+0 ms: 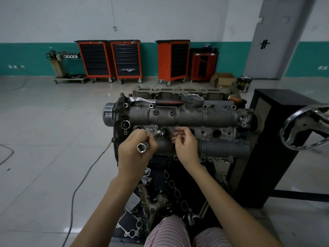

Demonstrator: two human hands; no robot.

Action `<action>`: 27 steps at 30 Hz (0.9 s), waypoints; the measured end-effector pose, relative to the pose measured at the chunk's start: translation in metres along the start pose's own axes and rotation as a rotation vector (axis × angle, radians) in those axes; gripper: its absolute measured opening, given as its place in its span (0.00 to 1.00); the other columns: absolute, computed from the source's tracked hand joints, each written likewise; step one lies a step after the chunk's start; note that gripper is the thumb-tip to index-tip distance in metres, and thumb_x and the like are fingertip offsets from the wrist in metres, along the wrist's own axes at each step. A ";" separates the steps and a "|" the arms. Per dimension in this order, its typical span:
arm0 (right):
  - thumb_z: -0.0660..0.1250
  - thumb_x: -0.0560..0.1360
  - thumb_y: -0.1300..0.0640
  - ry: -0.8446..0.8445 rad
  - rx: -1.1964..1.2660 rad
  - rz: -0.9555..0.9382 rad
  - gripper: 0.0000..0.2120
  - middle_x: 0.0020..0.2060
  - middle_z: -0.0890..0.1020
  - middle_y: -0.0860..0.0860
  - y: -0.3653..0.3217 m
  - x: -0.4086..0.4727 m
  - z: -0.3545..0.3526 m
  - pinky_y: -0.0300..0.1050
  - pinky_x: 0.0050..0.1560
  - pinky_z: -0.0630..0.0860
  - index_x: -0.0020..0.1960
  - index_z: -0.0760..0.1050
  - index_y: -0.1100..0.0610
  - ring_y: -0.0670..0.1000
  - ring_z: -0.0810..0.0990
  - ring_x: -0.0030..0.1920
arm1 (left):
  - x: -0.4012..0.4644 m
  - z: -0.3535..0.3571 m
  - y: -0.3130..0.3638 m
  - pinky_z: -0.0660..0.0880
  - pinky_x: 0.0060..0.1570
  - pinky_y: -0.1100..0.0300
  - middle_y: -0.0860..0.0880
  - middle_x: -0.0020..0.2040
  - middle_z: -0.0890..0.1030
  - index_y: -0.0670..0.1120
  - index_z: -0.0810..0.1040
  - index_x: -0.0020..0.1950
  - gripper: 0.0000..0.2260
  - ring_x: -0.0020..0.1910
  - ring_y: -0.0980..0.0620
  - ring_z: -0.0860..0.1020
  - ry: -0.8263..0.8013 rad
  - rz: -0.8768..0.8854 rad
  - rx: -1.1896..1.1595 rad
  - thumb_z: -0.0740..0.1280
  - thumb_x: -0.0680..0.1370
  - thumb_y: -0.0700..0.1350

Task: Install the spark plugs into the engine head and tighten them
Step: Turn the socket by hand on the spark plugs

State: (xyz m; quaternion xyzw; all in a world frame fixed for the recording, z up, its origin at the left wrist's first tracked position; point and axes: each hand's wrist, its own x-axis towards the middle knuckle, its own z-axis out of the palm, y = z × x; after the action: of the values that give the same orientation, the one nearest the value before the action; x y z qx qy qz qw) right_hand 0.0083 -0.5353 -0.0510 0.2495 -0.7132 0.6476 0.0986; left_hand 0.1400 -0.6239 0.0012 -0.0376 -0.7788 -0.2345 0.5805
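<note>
Standing behind the person, I see the left hand (137, 148) gripping a long socket (142, 147), its far end at the mouth of the second plug well (164, 131) in the engine head (181, 120). The right hand (185, 142) hovers just beside the well, fingers loosely curled, holding nothing I can make out. The spark plug itself is hidden (presumably inside the socket). Best to keep the socket in line with the bore and start the threads by fingers before reaching for the ratchet (156, 101) lying on top.
</note>
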 end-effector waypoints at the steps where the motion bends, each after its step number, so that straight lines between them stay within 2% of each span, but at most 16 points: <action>1: 0.58 0.75 0.68 -0.012 0.000 -0.002 0.10 0.42 0.76 0.50 0.000 0.000 -0.002 0.35 0.43 0.77 0.50 0.71 0.55 0.48 0.78 0.41 | -0.002 0.003 -0.001 0.59 0.31 0.73 0.48 0.27 0.62 0.39 0.63 0.28 0.14 0.29 0.56 0.59 -0.007 0.010 0.006 0.60 0.73 0.38; 5: 0.59 0.75 0.68 -0.059 -0.051 -0.025 0.09 0.43 0.77 0.51 0.003 0.001 -0.003 0.37 0.45 0.76 0.52 0.72 0.59 0.49 0.78 0.42 | -0.009 0.015 -0.008 0.58 0.32 0.73 0.49 0.29 0.61 0.41 0.63 0.29 0.14 0.30 0.54 0.58 -0.058 0.070 0.018 0.60 0.74 0.38; 7: 0.60 0.74 0.67 -0.080 -0.109 -0.067 0.10 0.44 0.77 0.52 0.004 0.002 -0.004 0.33 0.44 0.74 0.54 0.73 0.61 0.46 0.77 0.42 | -0.008 0.020 -0.009 0.59 0.32 0.73 0.50 0.30 0.62 0.41 0.64 0.30 0.13 0.30 0.55 0.58 -0.089 0.094 0.026 0.61 0.74 0.38; 9: 0.63 0.73 0.66 -0.123 -0.164 -0.131 0.11 0.44 0.75 0.51 0.003 0.003 -0.005 0.29 0.41 0.70 0.55 0.72 0.61 0.42 0.74 0.39 | -0.006 0.025 -0.009 0.61 0.30 0.69 0.48 0.29 0.64 0.40 0.65 0.30 0.12 0.29 0.53 0.60 -0.099 0.088 0.033 0.61 0.73 0.38; 12: 0.67 0.72 0.63 -0.230 -0.282 -0.262 0.15 0.46 0.73 0.52 0.002 0.006 -0.007 0.35 0.42 0.71 0.57 0.70 0.60 0.45 0.73 0.39 | 0.001 0.029 -0.008 0.62 0.26 0.61 0.45 0.28 0.66 0.40 0.66 0.30 0.12 0.26 0.50 0.63 -0.104 0.075 0.054 0.60 0.74 0.38; 16: 0.68 0.71 0.59 -0.364 -0.400 -0.337 0.19 0.53 0.73 0.55 -0.006 0.017 -0.008 0.45 0.50 0.73 0.60 0.70 0.60 0.51 0.74 0.51 | 0.008 0.031 -0.007 0.62 0.23 0.59 0.46 0.27 0.65 0.41 0.64 0.29 0.13 0.26 0.51 0.62 -0.115 0.096 0.088 0.60 0.73 0.38; 19: 0.67 0.71 0.58 -0.363 -0.453 -0.402 0.18 0.52 0.75 0.55 -0.011 0.020 -0.008 0.50 0.46 0.74 0.58 0.70 0.61 0.54 0.76 0.49 | 0.004 0.030 -0.010 0.64 0.19 0.58 0.45 0.27 0.67 0.40 0.66 0.29 0.13 0.24 0.50 0.63 -0.145 0.159 0.091 0.61 0.74 0.37; 21: 0.67 0.70 0.57 -0.350 -0.533 -0.465 0.16 0.49 0.76 0.54 -0.012 0.023 -0.009 0.48 0.40 0.74 0.56 0.71 0.61 0.55 0.77 0.45 | -0.001 0.031 -0.012 0.65 0.19 0.58 0.45 0.27 0.67 0.40 0.66 0.29 0.13 0.25 0.51 0.62 -0.179 0.175 0.107 0.61 0.74 0.37; 24: 0.67 0.71 0.55 -0.359 -0.655 -0.494 0.13 0.45 0.78 0.53 -0.011 0.030 -0.010 0.44 0.35 0.69 0.52 0.71 0.60 0.56 0.78 0.42 | -0.003 0.033 -0.016 0.67 0.20 0.56 0.44 0.27 0.67 0.39 0.66 0.29 0.12 0.25 0.50 0.63 -0.205 0.070 0.073 0.62 0.73 0.36; 27: 0.64 0.73 0.55 -0.377 -0.693 -0.483 0.10 0.44 0.79 0.54 -0.009 0.034 -0.008 0.46 0.36 0.69 0.50 0.69 0.60 0.58 0.78 0.43 | 0.001 0.040 -0.019 0.67 0.21 0.53 0.42 0.28 0.68 0.39 0.67 0.30 0.12 0.25 0.48 0.64 -0.237 0.013 0.067 0.61 0.73 0.38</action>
State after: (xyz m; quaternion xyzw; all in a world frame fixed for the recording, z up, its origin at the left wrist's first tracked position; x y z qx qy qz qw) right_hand -0.0182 -0.5357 -0.0261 0.4743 -0.8145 0.2729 0.1929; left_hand 0.0978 -0.6241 -0.0129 -0.0508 -0.8491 -0.1986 0.4868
